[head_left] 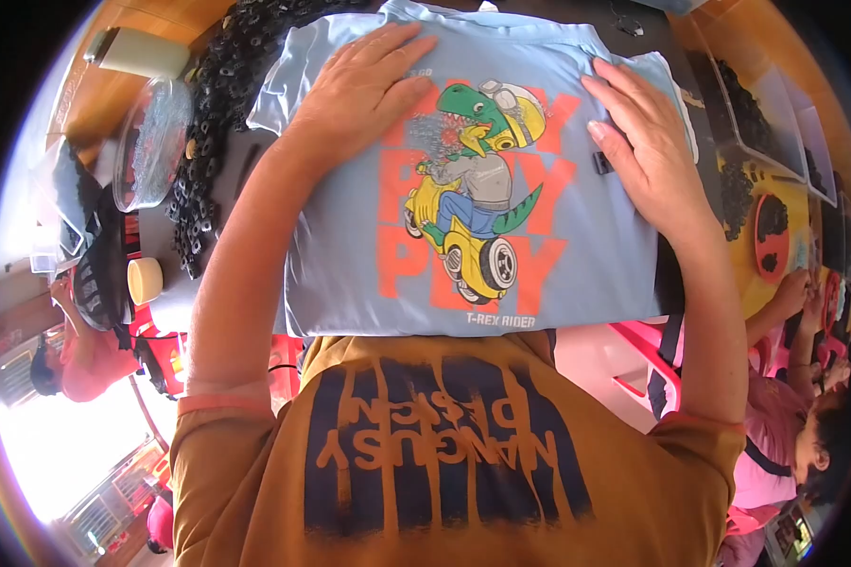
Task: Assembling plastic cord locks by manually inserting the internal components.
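Blue T-shirt (482, 194): spread print-up, mostly flat, with creases remaining near collar (506, 26); under open left hand (357, 90) and open right hand (645, 142).

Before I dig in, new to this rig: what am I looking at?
No machine here: just a person's bare left hand and right hand. The single picture comes from a wide fisheye camera on their head, looking down, so straight edges bend near the rim.

Both hands rest flat on a light-blue fabric T-shirt with a cartoon dinosaur print; neither grips it. A small black piece lies on the shirt by the right thumb. To the left are a heap of small black parts and a clear round plastic container.
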A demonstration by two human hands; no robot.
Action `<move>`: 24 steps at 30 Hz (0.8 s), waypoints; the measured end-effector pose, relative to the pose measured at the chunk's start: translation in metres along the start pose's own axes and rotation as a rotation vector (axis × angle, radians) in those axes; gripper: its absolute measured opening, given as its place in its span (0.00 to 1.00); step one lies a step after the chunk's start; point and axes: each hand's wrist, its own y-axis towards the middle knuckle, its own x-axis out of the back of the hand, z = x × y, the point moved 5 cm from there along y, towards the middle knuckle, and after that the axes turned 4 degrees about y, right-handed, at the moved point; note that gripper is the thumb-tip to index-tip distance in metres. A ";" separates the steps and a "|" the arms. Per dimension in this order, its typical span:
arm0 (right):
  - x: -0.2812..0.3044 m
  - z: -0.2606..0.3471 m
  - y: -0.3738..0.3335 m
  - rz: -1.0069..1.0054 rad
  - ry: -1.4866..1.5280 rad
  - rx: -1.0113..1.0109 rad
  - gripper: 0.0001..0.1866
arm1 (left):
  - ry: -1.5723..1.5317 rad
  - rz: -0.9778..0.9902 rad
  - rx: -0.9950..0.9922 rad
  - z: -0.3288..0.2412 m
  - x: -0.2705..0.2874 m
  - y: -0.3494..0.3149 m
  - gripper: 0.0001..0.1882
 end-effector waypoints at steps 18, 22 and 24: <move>0.005 0.019 0.007 -0.059 0.022 0.034 0.19 | 0.034 0.101 0.075 -0.006 0.010 0.001 0.27; 0.001 0.023 0.011 0.049 0.083 0.009 0.16 | -0.030 0.013 0.064 -0.004 0.012 0.000 0.26; 0.002 0.025 0.013 0.064 0.070 -0.013 0.16 | -0.021 -0.010 0.036 -0.003 0.008 0.001 0.27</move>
